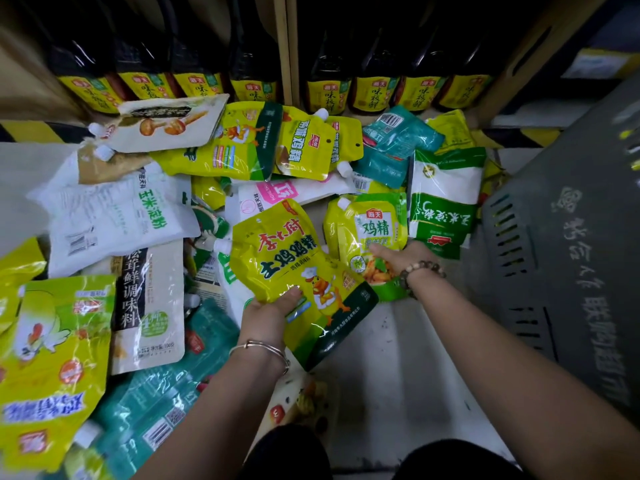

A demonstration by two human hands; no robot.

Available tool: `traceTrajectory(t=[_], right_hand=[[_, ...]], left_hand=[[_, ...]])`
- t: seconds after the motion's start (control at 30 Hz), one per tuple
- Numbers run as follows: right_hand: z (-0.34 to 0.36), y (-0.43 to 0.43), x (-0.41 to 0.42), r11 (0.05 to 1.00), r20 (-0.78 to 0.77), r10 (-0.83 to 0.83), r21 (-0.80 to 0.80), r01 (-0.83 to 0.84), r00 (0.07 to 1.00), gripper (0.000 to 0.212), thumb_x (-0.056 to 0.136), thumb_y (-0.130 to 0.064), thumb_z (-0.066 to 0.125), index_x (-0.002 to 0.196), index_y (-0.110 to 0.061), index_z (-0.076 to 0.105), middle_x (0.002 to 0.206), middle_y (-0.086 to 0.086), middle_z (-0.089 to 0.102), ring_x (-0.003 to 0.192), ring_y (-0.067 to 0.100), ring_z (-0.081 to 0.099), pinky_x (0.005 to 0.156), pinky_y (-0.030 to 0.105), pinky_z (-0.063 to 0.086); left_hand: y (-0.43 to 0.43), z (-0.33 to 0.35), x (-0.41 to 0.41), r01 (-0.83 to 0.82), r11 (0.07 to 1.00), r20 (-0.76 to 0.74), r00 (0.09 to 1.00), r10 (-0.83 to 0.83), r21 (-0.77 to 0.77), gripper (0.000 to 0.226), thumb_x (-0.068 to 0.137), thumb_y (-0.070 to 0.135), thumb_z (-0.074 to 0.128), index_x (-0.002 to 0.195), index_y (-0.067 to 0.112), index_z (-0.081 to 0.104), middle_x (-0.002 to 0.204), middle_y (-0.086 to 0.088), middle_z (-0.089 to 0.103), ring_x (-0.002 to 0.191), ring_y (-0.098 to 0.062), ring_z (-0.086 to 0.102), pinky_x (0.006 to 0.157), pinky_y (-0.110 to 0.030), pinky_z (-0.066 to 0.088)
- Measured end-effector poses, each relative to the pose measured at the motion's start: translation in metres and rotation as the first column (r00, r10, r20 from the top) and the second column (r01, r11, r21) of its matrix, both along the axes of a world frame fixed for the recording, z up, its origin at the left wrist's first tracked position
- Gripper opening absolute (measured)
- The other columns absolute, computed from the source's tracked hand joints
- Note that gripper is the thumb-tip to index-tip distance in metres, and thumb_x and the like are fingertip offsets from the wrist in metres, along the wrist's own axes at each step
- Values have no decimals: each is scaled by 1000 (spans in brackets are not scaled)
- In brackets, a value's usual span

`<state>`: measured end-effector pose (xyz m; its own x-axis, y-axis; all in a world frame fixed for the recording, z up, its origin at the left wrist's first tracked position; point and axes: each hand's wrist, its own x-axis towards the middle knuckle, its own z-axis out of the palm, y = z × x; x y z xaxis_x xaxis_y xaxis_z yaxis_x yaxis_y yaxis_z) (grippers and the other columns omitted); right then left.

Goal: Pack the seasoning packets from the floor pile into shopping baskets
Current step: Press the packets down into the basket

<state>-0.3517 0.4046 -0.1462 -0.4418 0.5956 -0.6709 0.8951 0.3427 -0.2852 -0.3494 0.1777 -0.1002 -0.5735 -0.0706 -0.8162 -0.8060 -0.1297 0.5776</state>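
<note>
**Two pouches in hand, one basket, big pile**

Quick count: two hands, each holding one pouch, one grey shopping basket [571,237] on the right, and eight dark sauce bottles [329,93] along the shelf at the back. The pile [138,216] on the floor is well over a dozen packets; I can't count it exactly.

The left hand [273,311] grips a yellow spout pouch [294,261], thumb clamped on top. It sits diagonally, spout at upper left, green base at lower right.

The right hand [403,256] holds a chicken essence pouch [374,230] just beside the basket, thumb on the front, fingers hidden behind. Its spout end points toward the shelf.
</note>
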Motion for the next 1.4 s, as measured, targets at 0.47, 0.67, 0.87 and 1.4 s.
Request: traceTrajectory(t=[0.47,0.67,0.87,1.4], right_hand=[[1,10,10,996,-172,-59,-72,47,983,40,86,-22,65,118,1,61,120,18,62,108,32,60,91,37,48],[33,14,7,986,-553,-66,92,139,831,29,92,-13,55,66,-2,49,68,12,49,71,21,45,63,30,31],[80,-1,-1,988,-764,-112,-16,156,635,39,91,-7,55,58,-7,36,59,4,36,57,11,33,52,23,29],[284,7,-26,975,-948,-91,-22,223,305,37,90,-10,54,61,-15,32,59,-1,32,57,15,28,57,29,26]], left_hand=[[-16,-17,0,-51,998,-29,998,53,41,87,53,31,87,126,-1,52,119,-20,62,110,-37,59,100,-56,41],[-23,-23,-8,1,999,-51,999,1,40,94,35,39,84,119,5,60,111,-17,67,102,-37,63,94,-58,46],[-20,11,-28,19,999,-115,993,-14,45,82,42,43,88,110,6,63,107,-17,66,96,-35,64,91,-58,47],[-15,205,-82,109,980,-479,878,-16,167,121,29,36,93,135,4,45,124,-13,59,112,-32,56,96,-54,45]])
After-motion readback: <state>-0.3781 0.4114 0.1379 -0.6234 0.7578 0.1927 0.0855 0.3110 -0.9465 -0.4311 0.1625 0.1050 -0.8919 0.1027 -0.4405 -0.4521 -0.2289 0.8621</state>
